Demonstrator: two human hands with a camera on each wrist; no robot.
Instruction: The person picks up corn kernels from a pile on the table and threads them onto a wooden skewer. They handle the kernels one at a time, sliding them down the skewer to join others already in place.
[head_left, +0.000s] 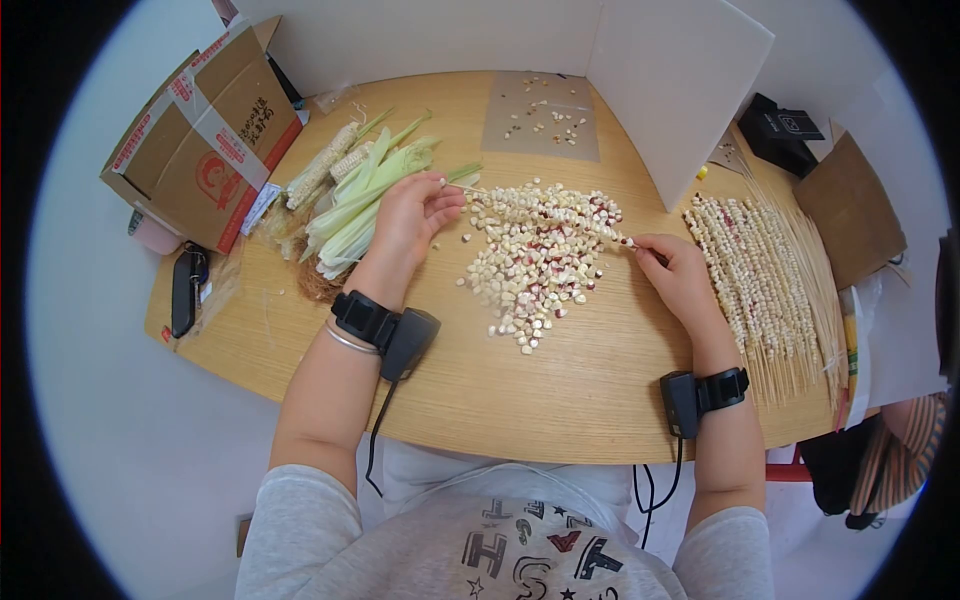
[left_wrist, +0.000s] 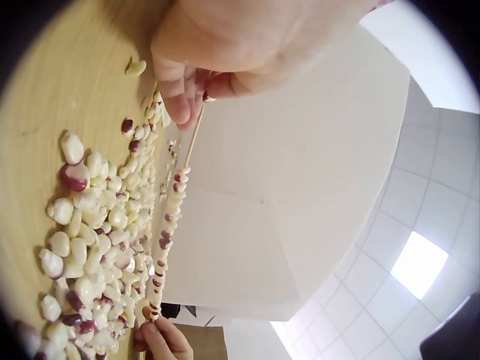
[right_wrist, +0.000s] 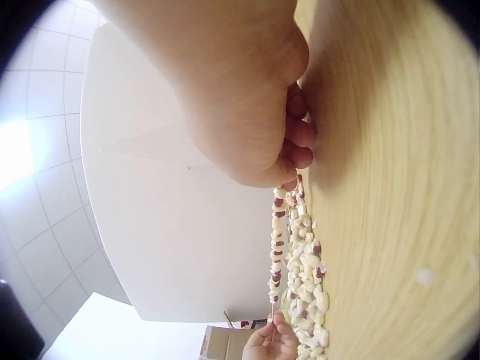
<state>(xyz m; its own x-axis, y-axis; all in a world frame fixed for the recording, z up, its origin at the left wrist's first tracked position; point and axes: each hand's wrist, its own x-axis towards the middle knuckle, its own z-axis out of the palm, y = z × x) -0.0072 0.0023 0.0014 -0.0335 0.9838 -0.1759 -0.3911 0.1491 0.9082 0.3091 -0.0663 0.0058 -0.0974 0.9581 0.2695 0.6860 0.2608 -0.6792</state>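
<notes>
My right hand (head_left: 680, 280) grips one end of a thin wooden skewer (left_wrist: 194, 139) strung with cream and dark red corn kernels. Across the loose pile of corn kernels (head_left: 525, 285) the skewer reaches toward my left hand (head_left: 412, 222). Between thumb and fingertip, the left hand pinches a single corn kernel (left_wrist: 209, 98) at the skewer's bare tip. In the right wrist view, the row of threaded kernels (right_wrist: 277, 244) runs close beside the pile, and the right palm hides the skewer's held end.
Husked corn cobs and green husks (head_left: 365, 195) lie left of the pile, by a cardboard box (head_left: 215, 140). Several finished kernel skewers (head_left: 755, 280) and bare sticks (head_left: 815, 270) lie at right. A white panel (head_left: 680, 90) stands behind; scattered kernels lie on a grey sheet (head_left: 500, 110).
</notes>
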